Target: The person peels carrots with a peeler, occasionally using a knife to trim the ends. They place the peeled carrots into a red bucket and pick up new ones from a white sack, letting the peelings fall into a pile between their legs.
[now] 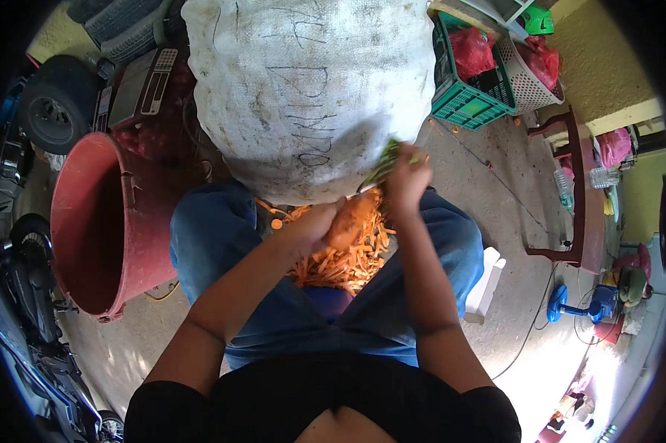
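Note:
A peeled-looking orange carrot (350,223) is in my left hand (318,227), whose fingers are wrapped round it. My right hand (408,179) is closed on a green tool (381,168) just beyond the carrot's far end. Motion smears the tool, so I cannot make out its exact kind or whether it touches the carrot. Below both hands, between my knees, lies a heap of orange carrot peelings (344,269). A small round carrot piece (277,223) sits at the heap's left edge. A large white woven sack (311,88) with handwriting stands directly in front.
To the left are a red tub (130,229), a scale (144,87), a tyre (58,103) and a motorcycle (41,332). A green crate (469,103) and white basket (525,74) stand at the right, beyond a white box (485,288) and a blue fan (580,304).

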Available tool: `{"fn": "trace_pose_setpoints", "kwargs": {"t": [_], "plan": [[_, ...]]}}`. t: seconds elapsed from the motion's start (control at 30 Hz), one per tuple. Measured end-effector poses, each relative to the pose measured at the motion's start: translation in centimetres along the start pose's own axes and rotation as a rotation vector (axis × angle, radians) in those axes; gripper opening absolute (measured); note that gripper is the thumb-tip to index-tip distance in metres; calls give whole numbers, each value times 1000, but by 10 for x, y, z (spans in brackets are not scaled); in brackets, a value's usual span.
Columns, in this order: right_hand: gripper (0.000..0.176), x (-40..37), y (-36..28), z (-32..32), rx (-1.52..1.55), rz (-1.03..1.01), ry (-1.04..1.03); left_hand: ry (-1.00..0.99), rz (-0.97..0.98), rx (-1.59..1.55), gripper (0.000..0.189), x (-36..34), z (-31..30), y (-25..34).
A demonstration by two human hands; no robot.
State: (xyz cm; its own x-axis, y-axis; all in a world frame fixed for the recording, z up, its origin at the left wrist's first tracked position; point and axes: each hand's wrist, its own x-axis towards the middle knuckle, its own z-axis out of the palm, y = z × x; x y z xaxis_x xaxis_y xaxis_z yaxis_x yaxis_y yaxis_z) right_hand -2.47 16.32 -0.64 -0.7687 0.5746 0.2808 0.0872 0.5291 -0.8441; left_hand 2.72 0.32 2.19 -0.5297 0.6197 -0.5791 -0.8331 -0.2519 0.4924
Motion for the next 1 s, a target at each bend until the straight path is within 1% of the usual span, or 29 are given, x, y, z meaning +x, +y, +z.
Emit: {"fn": "trace_pose_setpoints", "kwargs": {"t": [0.03, 0.07, 0.1, 0.17, 0.2, 0.23, 0.3, 0.33, 0.37, 0.43, 0.47, 0.53, 0.57, 0.6, 0.63, 0.67, 0.7, 0.77, 0.8, 0.83, 0.87, 0.9, 0.93, 0.97, 1.0], "plan": [[23, 21, 9, -7, -54, 64, 134, 16, -71, 190, 35, -6, 5, 0], [25, 34, 13, -13, -35, 22, 258, -68, -146, 91, 36, -4, 5, -8], [27, 43, 17, -23, -38, 204, 193, -72, -151, 97, 36, -1, 4, -8], [25, 38, -2, -30, 193, 229, 178, -56, 11, -89, 38, 2, 3, -7], [25, 30, -14, -30, 277, 272, 111, 4, 7, -83, 37, 1, 4, 0], [25, 19, -23, -28, 363, 314, 41, 5, 12, -85, 37, 6, 0, 0], [26, -5, -20, -15, 417, 215, -112, -28, 20, -270, 35, 19, -14, -7], [26, -18, -32, -13, 386, 194, -154, -60, -16, -324, 33, 21, -19, -7], [26, -29, -45, -11, 310, 19, -137, -58, -18, -322, 33, 16, -13, -5], [25, -42, -47, -7, 163, -42, -182, 9, 88, -357, 32, 7, 2, 0], [25, -41, -43, -6, 161, -42, -184, 9, 88, -360, 32, 10, -1, -1], [24, -33, -34, -2, 55, -129, -83, 4, 54, -180, 32, 19, -14, -8], [22, -16, -28, -5, 31, -105, 5, 7, 55, -182, 32, 27, -29, -17], [23, 2, -10, -3, 110, 89, 43, -358, 58, -248, 33, 37, -48, -28], [23, 20, 14, -4, 27, 23, 138, -727, 56, -308, 35, 42, -57, -34], [23, 31, 15, -10, -99, -45, 273, 60, -78, 142, 34, -7, 13, 3], [22, 37, 3, -23, 2, 191, 211, 56, -78, 146, 34, -9, 15, 5], [21, 38, -6, -29, 222, 178, 229, 48, 35, -57, 34, -10, 17, 6], [21, 32, -12, -30, 246, 218, 157, 47, 38, -59, 34, -5, 11, 5], [21, 19, -24, -30, 271, 258, 81, -1, 19, -123, 34, 5, -1, 1], [22, 9, -24, -23, 308, 219, -23, -47, -1, -183, 34, 11, -9, -1], [23, -6, -27, -18, 367, 253, -110, -42, 1, -182, 34, 16, -15, -3], [23, -19, -30, -15, 342, 215, -217, -119, 34, -253, 34, 20, -18, -4], [23, -32, -47, -14, 249, -6, -176, -198, 67, -324, 34, 22, -17, -5], [23, -42, -52, -12, 169, -63, -187, -199, 67, -323, 34, 22, -14, -5]]}}
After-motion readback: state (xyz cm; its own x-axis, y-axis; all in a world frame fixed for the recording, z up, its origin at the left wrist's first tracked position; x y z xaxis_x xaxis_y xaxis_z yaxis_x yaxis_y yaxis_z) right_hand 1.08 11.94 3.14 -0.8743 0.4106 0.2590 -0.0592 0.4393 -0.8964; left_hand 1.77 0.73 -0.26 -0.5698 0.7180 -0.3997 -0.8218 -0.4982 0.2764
